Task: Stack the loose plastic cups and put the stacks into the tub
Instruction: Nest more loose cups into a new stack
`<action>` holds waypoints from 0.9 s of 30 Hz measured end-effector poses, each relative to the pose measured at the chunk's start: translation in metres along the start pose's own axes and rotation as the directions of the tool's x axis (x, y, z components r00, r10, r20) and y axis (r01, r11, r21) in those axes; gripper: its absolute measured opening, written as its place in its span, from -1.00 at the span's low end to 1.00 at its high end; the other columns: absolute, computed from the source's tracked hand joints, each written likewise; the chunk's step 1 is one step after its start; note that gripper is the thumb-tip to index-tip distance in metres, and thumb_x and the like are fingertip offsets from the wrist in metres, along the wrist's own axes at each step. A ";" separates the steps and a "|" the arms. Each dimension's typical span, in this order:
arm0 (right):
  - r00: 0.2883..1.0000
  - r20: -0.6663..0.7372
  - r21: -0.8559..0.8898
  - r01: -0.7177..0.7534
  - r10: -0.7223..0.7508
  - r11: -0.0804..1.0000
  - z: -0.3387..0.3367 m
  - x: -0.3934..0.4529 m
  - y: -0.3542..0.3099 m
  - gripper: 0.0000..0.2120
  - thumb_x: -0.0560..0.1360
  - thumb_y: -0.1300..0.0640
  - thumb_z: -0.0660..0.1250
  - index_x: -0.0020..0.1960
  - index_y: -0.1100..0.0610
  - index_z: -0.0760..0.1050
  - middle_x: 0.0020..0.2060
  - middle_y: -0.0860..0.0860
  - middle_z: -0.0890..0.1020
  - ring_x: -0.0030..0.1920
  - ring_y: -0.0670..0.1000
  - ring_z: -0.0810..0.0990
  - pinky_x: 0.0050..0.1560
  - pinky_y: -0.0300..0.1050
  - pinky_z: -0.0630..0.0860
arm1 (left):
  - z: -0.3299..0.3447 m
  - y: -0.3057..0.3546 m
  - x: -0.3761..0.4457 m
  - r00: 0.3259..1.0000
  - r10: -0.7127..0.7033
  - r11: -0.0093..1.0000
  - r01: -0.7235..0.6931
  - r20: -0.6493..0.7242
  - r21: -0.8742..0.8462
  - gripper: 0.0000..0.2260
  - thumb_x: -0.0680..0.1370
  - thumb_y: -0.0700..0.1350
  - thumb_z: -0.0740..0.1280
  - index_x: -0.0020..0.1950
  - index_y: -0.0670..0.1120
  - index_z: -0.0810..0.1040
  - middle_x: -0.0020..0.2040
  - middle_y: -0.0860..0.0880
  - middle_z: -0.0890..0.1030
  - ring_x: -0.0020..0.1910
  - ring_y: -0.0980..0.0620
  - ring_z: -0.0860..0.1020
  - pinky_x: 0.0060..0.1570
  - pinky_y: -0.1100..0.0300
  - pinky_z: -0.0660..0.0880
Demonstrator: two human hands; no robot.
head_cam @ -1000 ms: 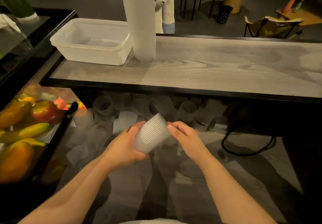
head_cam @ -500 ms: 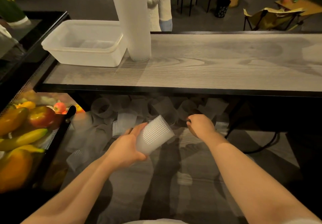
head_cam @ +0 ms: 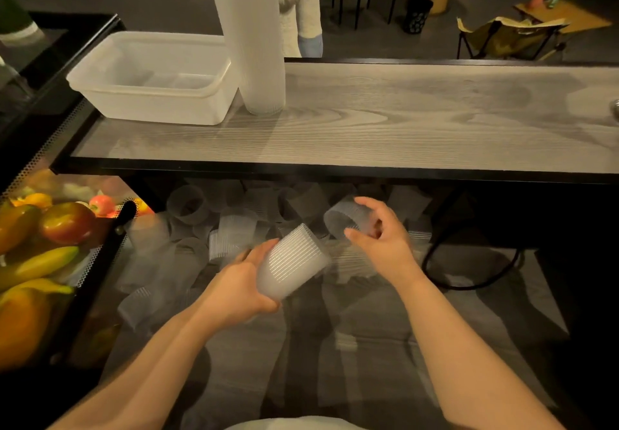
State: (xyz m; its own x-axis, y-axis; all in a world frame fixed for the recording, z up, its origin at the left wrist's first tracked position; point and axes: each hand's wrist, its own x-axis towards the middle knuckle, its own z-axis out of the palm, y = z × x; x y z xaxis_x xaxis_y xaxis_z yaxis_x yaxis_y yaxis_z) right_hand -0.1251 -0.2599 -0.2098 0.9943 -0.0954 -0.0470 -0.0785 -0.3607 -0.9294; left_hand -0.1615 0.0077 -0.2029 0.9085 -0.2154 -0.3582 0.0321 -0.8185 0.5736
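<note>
The left hand [head_cam: 241,287] grips a short stack of ribbed cups [head_cam: 293,264] round its closed base end, fingers curled over the side wall, the open mouth tilted up and toward the right hand [head_cam: 380,240]. That right hand pinches a single cup [head_cam: 346,217] by its wall, thumb below and fingers curled over the top, mouth turned toward the left hand. The 2 are near but apart.

Beyond both hands, more loose cups [head_cam: 234,228] lie scattered on the lower shelf, under the edge of the worktop [head_cam: 402,128]. Up on that worktop, well beyond the left hand, stands the white tub [head_cam: 154,78], with a tall column of stacked cups [head_cam: 251,34] touching or just beside its right wall.

The cups look thin-walled and translucent, so they are probably very light and springy, easy to crush at the rim and stiffer near the base, where the ribs help. A grip on the lower wall seems safest; squeezing the mouth would likely oval it and block nesting. The ribbing should give the fingers purchase, though smooth plastic may still slip. Nested cups may bind or trap air, so the single cup likely needs to enter straight, base first, with a light push.
</note>
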 end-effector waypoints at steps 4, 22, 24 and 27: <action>0.987 0.103 0.442 -0.158 0.125 0.883 0.008 -0.013 -0.029 -0.73 0.63 0.14 0.21 0.09 -0.17 0.61 -0.05 -0.06 0.64 -0.31 -0.11 0.49 -0.37 -0.20 0.41 | -0.004 -0.004 -0.008 0.999 0.019 0.999 -0.020 -0.034 -0.028 -0.04 0.23 0.01 0.55 0.49 0.29 0.09 0.24 0.14 0.38 0.09 0.11 0.48 0.00 0.12 0.59; 0.690 0.689 -0.103 -0.208 0.221 0.973 0.080 -0.031 -0.076 -0.73 0.57 0.26 0.15 0.13 0.07 0.56 -0.46 -0.07 0.52 -0.54 -0.13 0.36 -0.54 -0.28 0.29 | -0.031 -0.050 -0.080 0.981 0.067 0.998 -0.067 -0.181 0.004 -0.09 0.26 0.09 0.59 0.40 0.40 0.07 0.28 0.24 0.32 0.24 0.14 0.38 0.21 0.05 0.52; 0.688 0.694 -0.182 -0.118 0.212 0.976 0.097 -0.036 -0.082 -0.77 0.60 0.21 0.09 0.16 0.02 0.44 -0.47 -0.04 0.47 -0.56 -0.13 0.35 -0.54 -0.26 0.29 | -0.033 -0.054 -0.088 0.976 0.050 0.999 -0.052 -0.210 -0.004 -0.09 0.27 0.07 0.60 0.42 0.38 0.09 0.31 0.24 0.32 0.27 0.13 0.38 0.23 0.01 0.50; 0.670 0.719 -0.152 -0.109 0.185 0.982 0.119 -0.042 -0.088 -0.74 0.65 -0.03 0.10 0.29 -0.01 0.37 -0.25 0.05 0.51 -0.43 -0.09 0.45 -0.42 -0.20 0.42 | -0.037 -0.065 -0.097 0.965 0.001 1.000 -0.001 -0.262 0.000 -0.05 0.26 0.04 0.61 0.47 0.31 0.11 0.31 0.24 0.32 0.28 0.14 0.36 0.26 0.00 0.49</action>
State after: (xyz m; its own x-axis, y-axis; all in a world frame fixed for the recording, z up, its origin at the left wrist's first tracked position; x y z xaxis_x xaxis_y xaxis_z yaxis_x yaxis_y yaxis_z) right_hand -0.1510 -0.1137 -0.1701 0.7035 0.5360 -0.4667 -0.1960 -0.4848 -0.8524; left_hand -0.2360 0.1010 -0.1784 0.9859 -0.0689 -0.1524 0.0315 -0.8183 0.5739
